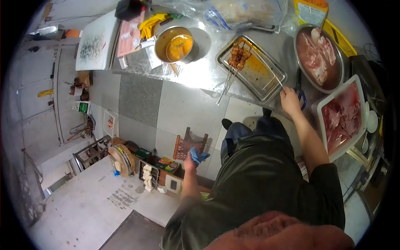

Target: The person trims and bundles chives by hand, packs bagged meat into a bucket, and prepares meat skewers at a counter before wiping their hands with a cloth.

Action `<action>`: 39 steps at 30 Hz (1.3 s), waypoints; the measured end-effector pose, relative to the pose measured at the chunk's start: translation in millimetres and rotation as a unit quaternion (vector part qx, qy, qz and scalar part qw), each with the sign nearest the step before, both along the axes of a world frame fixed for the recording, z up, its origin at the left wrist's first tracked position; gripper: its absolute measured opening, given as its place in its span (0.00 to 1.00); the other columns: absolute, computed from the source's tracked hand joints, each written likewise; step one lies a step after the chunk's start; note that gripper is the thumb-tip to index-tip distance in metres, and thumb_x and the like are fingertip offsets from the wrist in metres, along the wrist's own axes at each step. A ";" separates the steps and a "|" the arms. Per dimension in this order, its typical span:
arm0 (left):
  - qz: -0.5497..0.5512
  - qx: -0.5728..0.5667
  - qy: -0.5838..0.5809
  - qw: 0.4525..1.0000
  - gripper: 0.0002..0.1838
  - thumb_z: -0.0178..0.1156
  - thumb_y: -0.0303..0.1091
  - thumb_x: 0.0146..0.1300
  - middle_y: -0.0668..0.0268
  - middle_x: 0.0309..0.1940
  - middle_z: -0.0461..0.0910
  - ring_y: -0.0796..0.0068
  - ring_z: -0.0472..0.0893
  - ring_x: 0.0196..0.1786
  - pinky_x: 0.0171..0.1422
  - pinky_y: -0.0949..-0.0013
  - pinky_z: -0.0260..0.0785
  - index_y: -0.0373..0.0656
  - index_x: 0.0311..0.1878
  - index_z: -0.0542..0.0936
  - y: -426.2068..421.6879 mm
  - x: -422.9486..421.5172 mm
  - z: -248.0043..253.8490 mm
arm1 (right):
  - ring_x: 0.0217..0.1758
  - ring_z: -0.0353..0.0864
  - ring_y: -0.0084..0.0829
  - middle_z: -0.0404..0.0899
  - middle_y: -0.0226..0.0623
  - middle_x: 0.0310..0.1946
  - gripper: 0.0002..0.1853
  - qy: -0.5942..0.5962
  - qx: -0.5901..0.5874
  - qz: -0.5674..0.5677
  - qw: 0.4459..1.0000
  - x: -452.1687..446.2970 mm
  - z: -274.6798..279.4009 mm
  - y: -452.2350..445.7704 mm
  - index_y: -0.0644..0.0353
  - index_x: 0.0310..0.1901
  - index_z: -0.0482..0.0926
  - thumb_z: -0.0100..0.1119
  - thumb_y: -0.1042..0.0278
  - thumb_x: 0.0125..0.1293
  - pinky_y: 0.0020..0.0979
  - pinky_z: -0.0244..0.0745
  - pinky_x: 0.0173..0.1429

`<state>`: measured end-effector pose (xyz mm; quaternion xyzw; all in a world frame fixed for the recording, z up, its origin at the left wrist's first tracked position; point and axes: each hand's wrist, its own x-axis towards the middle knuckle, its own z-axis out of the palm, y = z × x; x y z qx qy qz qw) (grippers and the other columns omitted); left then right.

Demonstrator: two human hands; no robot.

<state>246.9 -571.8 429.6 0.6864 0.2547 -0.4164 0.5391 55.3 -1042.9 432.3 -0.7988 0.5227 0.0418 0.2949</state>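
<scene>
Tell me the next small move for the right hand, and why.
Probably lift the thin stick a little and carry it toward the skewered meat. The right hand already grips the stick at one end of the metal tray, while the meat lies bunched at the other. The left hand, holding a blue cloth, is well away from the tray.
</scene>
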 end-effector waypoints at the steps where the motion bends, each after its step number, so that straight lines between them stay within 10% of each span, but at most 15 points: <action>1: -0.002 -0.002 0.000 1.000 0.30 0.38 0.47 0.73 0.53 0.62 0.68 0.59 0.72 0.61 0.65 0.59 0.64 0.29 0.65 0.61 4.3 -2.8 5.3 | 0.57 0.69 0.54 0.70 0.57 0.54 0.21 -0.008 -0.004 -0.002 1.000 3.6 -5.8 0.1 0.65 0.56 0.71 0.46 0.62 0.66 0.45 0.65 0.60; 6: 0.016 0.073 0.016 0.997 0.29 0.48 0.53 0.69 0.60 0.43 0.77 0.69 0.79 0.36 0.29 0.67 0.71 0.34 0.57 0.71 59.0 4.2 -60.6 | 0.58 0.68 0.55 0.69 0.52 0.56 0.24 -0.032 -0.020 -0.019 0.999 6.7 -4.9 -3.4 0.63 0.61 0.67 0.51 0.64 0.64 0.44 0.65 0.61; 9: 0.039 0.178 -0.015 0.983 0.28 0.47 0.51 0.70 0.59 0.46 0.77 0.68 0.80 0.41 0.36 0.65 0.74 0.34 0.58 0.71 52.3 12.4 -60.4 | 0.59 0.67 0.53 0.68 0.50 0.56 0.24 -0.035 -0.054 -0.011 0.998 6.3 -1.5 0.8 0.62 0.60 0.68 0.55 0.65 0.62 0.43 0.64 0.61; 15: -0.012 0.024 -0.084 0.996 0.26 0.44 0.47 0.72 0.56 0.50 0.77 0.63 0.79 0.50 0.54 0.62 0.71 0.31 0.58 0.71 -26.4 42.9 19.5 | 0.58 0.67 0.51 0.69 0.48 0.56 0.25 -0.084 -0.177 0.046 0.979 3.7 17.5 13.9 0.61 0.57 0.70 0.60 0.64 0.58 0.43 0.63 0.62; 17: -0.028 -0.066 -0.095 0.993 0.27 0.44 0.48 0.71 0.55 0.47 0.78 0.64 0.79 0.45 0.44 0.65 0.73 0.30 0.56 0.72 -57.0 50.1 37.3 | 0.58 0.68 0.51 0.69 0.48 0.55 0.25 -0.146 -0.146 0.059 0.977 10.0 25.8 27.8 0.61 0.56 0.72 0.61 0.64 0.57 0.44 0.62 0.62; 24: -0.100 -0.268 -0.085 0.954 0.26 0.40 0.45 0.72 0.54 0.48 0.78 0.64 0.80 0.48 0.52 0.65 0.72 0.29 0.56 0.72 -169.4 36.1 109.5 | 0.59 0.69 0.44 0.68 0.46 0.56 0.21 -0.300 0.143 0.231 0.914 55.2 69.1 96.0 0.57 0.54 0.77 0.60 0.58 0.61 0.38 0.62 0.64; 33: -0.129 -0.313 -0.024 0.941 0.21 0.46 0.43 0.71 0.57 0.47 0.79 0.68 0.79 0.46 0.50 0.67 0.72 0.34 0.55 0.73 -237.5 -1.5 91.7 | 0.54 0.72 0.29 0.73 0.42 0.49 0.20 -0.363 0.423 0.066 0.828 59.0 80.5 106.1 0.66 0.44 0.77 0.54 0.53 0.68 0.29 0.64 0.59; 39: -0.356 -0.108 -0.330 0.868 0.16 0.50 0.36 0.69 0.55 0.41 0.79 0.64 0.78 0.42 0.51 0.66 0.68 0.33 0.52 0.72 -263.4 -17.9 93.5 | 0.46 0.73 0.22 0.76 0.32 0.41 0.22 -0.346 0.569 -0.115 0.737 62.9 98.8 99.3 0.67 0.49 0.73 0.58 0.54 0.65 0.26 0.67 0.53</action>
